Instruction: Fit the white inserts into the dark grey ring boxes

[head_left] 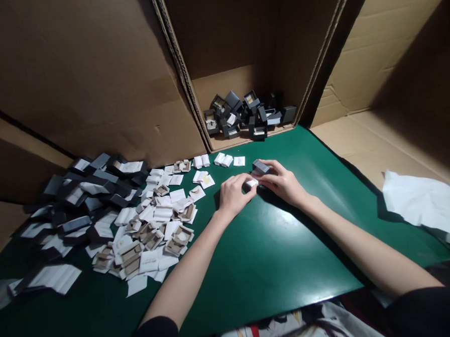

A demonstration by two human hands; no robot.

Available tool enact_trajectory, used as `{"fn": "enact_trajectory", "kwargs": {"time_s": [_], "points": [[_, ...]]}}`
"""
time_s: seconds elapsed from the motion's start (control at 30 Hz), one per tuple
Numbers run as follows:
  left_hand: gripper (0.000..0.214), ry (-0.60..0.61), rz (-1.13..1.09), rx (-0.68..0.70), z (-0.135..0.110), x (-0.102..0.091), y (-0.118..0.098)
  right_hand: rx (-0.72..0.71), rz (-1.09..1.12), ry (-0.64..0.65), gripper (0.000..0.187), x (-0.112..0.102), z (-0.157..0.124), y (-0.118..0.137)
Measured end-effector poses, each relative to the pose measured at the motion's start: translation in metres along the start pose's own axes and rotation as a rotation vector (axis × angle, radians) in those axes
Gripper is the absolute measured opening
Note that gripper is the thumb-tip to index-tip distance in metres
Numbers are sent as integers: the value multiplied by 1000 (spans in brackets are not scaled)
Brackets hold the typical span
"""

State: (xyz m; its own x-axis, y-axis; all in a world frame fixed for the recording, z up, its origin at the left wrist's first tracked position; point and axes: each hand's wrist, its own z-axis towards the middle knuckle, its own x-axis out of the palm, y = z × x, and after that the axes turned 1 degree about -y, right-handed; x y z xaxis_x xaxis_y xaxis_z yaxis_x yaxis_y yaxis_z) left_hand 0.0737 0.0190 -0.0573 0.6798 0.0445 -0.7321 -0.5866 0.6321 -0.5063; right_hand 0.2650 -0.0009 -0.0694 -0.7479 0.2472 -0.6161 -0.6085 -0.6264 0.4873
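Close together over the green table, my two hands are both closed. My left hand (233, 194) pinches a small folded white insert (252, 182) between thumb and fingertips. Just beyond it, a small dark box (260, 166) is gripped in my right hand (284, 183), whose thumb comes close to the insert. Whether the insert touches the box I cannot tell. To the left of my left hand lie many loose white and brown card inserts (149, 260), some folded into shallow trays. A few white inserts (223, 160) sit just beyond my hands.
Dark boxes with white inserts (97, 177) are heaped at the far left of the green table (275, 256). Beyond my hands, a cardboard compartment (228, 78) holds more dark boxes (252, 114). A crumpled white sheet (423, 201) lies at the right edge.
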Motion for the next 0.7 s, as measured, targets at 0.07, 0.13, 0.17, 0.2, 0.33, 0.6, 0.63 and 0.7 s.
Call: {"fn": "enact_trajectory", "kwargs": {"time_s": [0.07, 0.13, 0.17, 0.2, 0.33, 0.6, 0.63, 0.7], "points": [[11, -1, 13, 6, 0, 0, 0, -5, -11, -12, 18, 1, 0, 1], [11, -1, 31, 19, 0, -1, -1, -10, -40, -11, 18, 1, 0, 2], [10, 2, 42, 28, 0, -1, -1, -13, -57, -10, 18, 0, 0, 2], [10, 7, 51, 37, 0, -1, -1, -18, -75, -8, 18, 0, 0, 3], [10, 20, 94, 58, 0, -1, -1, -40, -127, -13, 18, 0, 1, 4], [16, -16, 193, -24, -2, 2, -6, -55, -233, -41, 17, 2, 1, 3], [13, -17, 193, -23, -2, 2, -8, -57, -239, -40, 17, 2, 1, 3], [7, -15, 188, -17, -2, 2, -10, -57, -239, -38, 16, 2, 2, 3]]}}
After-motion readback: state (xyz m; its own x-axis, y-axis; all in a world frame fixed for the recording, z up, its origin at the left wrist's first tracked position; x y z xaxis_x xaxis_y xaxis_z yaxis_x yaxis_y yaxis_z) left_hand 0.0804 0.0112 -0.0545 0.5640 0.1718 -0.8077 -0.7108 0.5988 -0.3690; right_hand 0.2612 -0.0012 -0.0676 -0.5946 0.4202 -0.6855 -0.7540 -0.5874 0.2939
